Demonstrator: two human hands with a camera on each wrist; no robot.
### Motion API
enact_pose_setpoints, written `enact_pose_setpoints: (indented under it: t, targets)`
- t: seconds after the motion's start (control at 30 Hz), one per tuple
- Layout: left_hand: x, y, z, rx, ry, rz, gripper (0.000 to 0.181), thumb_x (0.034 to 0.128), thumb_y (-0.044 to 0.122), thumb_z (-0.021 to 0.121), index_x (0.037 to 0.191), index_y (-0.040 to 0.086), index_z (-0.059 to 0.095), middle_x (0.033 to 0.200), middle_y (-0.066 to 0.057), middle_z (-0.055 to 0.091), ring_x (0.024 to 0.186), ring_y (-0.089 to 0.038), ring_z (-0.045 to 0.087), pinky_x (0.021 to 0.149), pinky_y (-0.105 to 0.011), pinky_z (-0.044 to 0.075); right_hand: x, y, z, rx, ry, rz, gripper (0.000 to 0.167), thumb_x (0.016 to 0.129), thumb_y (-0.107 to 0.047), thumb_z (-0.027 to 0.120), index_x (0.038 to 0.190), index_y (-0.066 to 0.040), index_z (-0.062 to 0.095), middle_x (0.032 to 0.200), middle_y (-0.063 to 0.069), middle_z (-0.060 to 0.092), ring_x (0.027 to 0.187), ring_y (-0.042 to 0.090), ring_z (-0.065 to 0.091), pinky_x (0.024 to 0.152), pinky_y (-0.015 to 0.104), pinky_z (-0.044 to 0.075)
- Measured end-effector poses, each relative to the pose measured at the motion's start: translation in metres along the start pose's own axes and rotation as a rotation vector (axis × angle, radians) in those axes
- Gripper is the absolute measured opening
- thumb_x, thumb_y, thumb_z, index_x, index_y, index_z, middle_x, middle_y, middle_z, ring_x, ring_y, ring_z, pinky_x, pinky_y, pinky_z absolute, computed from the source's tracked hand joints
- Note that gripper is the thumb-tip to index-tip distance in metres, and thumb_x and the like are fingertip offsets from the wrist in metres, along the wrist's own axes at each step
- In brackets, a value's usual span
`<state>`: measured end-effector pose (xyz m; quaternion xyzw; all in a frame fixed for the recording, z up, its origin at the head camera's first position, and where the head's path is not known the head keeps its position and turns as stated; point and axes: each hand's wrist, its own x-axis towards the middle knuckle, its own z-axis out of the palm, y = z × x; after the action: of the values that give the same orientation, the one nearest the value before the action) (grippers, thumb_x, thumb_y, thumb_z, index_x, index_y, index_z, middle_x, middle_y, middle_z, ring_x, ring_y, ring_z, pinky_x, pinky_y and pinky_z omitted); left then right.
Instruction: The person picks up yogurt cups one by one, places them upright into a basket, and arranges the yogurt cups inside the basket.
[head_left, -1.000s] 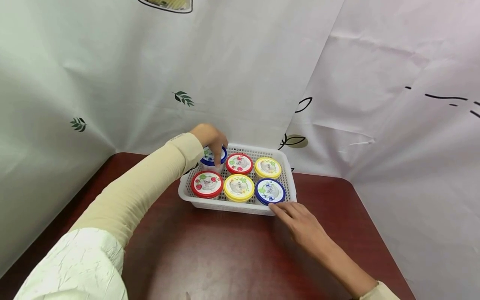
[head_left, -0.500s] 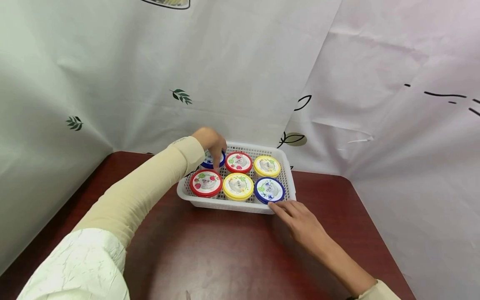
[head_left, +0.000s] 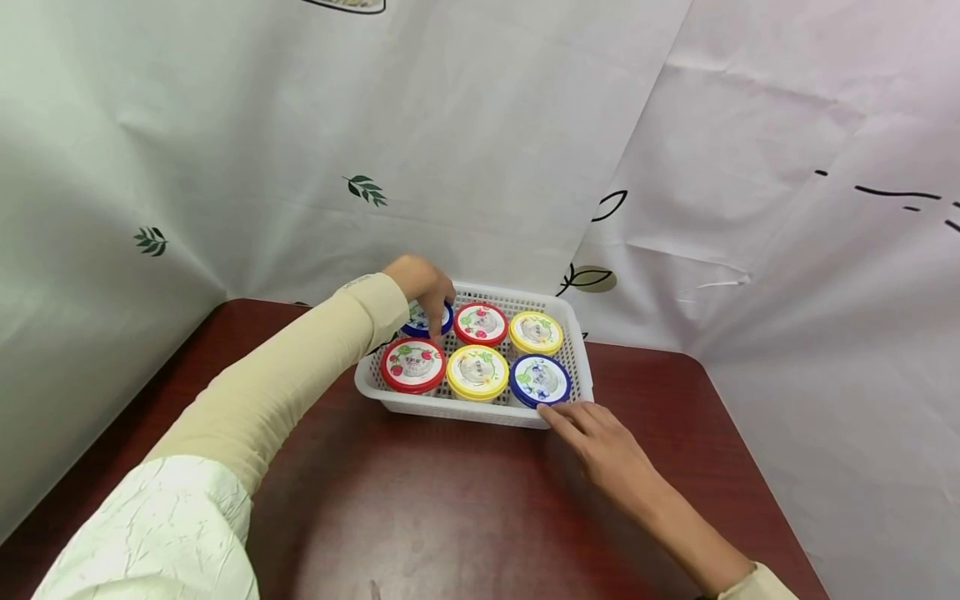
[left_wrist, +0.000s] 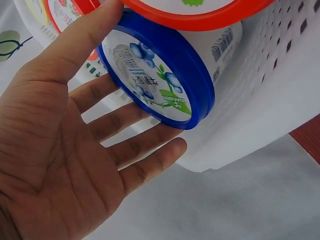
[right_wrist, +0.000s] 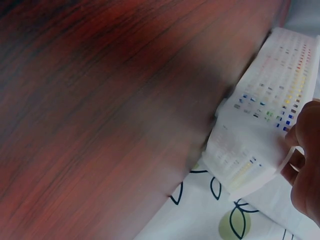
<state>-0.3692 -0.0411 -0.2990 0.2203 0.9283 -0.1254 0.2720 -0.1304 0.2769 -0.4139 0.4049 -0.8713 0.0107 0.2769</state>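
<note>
A white plastic basket (head_left: 457, 408) holds two rows of round tubs with printed lids. My left hand (head_left: 426, 283) reaches in at the back left and holds a blue-lidded tub (head_left: 416, 317). In the left wrist view, the thumb and spread fingers lie about the edge of its blueberry-print lid (left_wrist: 150, 75); part of the tub is hidden by a red lid. My right hand (head_left: 600, 437) grips the basket's rim at the front right corner, beside another blue-lidded tub (head_left: 540, 381). In the right wrist view, its curled fingers (right_wrist: 295, 162) hold the rim.
Red-lidded tubs (head_left: 413, 365) and yellow-lidded tubs (head_left: 477, 372) stand in the basket's other places. The basket rests on a dark red table (head_left: 420, 500), close to a white patterned sheet (head_left: 487, 167) hanging behind it.
My left hand has moved slightly down, and the back-left blue-lidded tub has sunk lower into the basket. The right hand stays on the rim.
</note>
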Motion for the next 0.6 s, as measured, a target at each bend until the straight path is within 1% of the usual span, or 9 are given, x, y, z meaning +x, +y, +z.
enact_pose_setpoints:
  t: [0.07, 0.17, 0.3, 0.47, 0.6]
  targets:
    - [0.0010, -0.0007, 0.0016, 0.008, -0.004, 0.000, 0.100, 0.0930, 0.052, 0.090, 0.174, 0.016, 0.044, 0.179, -0.012, 0.046, 0.167, -0.037, 0.043, 0.134, -0.056, 0.042, 0.0004, -0.0002, -0.0001, 0.000, -0.001, 0.001, 0.068, 0.084, 0.013, 0.075, 0.148, -0.009, 0.070, 0.131, 0.009, 0.076, 0.118, 0.030, 0.075, 0.105, 0.049, 0.063]
    - [0.0021, -0.0003, 0.0037, -0.007, -0.001, -0.008, 0.100, 0.0928, 0.051, 0.091, 0.174, 0.016, 0.043, 0.180, -0.012, 0.044, 0.167, -0.037, 0.042, 0.134, -0.056, 0.043, 0.0005, -0.0002, -0.0001, 0.000, -0.003, 0.002, 0.069, 0.083, 0.013, 0.076, 0.148, -0.009, 0.070, 0.131, 0.009, 0.077, 0.119, 0.031, 0.075, 0.105, 0.049, 0.063]
    - [0.0020, 0.0004, 0.0048, -0.034, 0.007, -0.013, 0.100, 0.0921, 0.049, 0.092, 0.173, 0.016, 0.045, 0.179, -0.013, 0.046, 0.166, -0.038, 0.045, 0.133, -0.057, 0.044, 0.0004, 0.0001, 0.0000, 0.001, -0.007, 0.003, 0.070, 0.082, 0.013, 0.076, 0.148, -0.009, 0.070, 0.131, 0.009, 0.076, 0.119, 0.031, 0.075, 0.105, 0.049, 0.063]
    - [0.0002, -0.0003, 0.0046, -0.050, 0.006, -0.002, 0.100, 0.0913, 0.049, 0.094, 0.173, 0.016, 0.046, 0.178, -0.014, 0.048, 0.165, -0.038, 0.046, 0.134, -0.057, 0.042, 0.0004, 0.0008, 0.0003, 0.002, -0.007, 0.000, 0.070, 0.083, 0.012, 0.076, 0.149, -0.009, 0.070, 0.131, 0.009, 0.076, 0.119, 0.031, 0.075, 0.105, 0.050, 0.063]
    - [-0.0015, -0.0011, 0.0043, -0.049, -0.001, 0.004, 0.102, 0.0912, 0.053, 0.093, 0.174, 0.017, 0.044, 0.179, -0.014, 0.045, 0.167, -0.039, 0.043, 0.135, -0.058, 0.041, 0.0003, 0.0014, 0.0003, -0.001, -0.006, -0.005, 0.067, 0.084, 0.011, 0.075, 0.148, -0.009, 0.070, 0.131, 0.009, 0.076, 0.119, 0.031, 0.075, 0.104, 0.049, 0.063]
